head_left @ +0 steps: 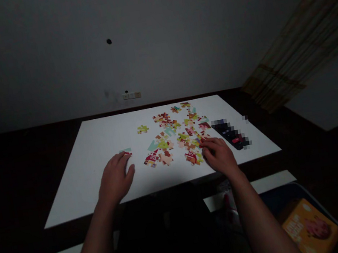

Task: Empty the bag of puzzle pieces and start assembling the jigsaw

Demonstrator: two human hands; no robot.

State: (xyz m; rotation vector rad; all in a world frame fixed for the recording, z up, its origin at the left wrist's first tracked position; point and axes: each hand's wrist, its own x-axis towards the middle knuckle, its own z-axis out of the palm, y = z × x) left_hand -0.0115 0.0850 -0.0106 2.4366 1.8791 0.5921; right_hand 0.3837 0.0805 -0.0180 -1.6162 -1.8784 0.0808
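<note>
Several colourful jigsaw pieces lie scattered on a white table. My left hand rests palm down on the table, fingers curled loosely, its fingertips touching a red and teal piece. My right hand lies at the right edge of the scatter, fingers bent and pinched round a small red piece. A partly joined cluster sits between the two hands.
A dark phone lies on the table just right of my right hand. A lone yellow-green piece sits apart toward the back. A yellow puzzle box rests low at the right. The room is dim; a wall stands behind.
</note>
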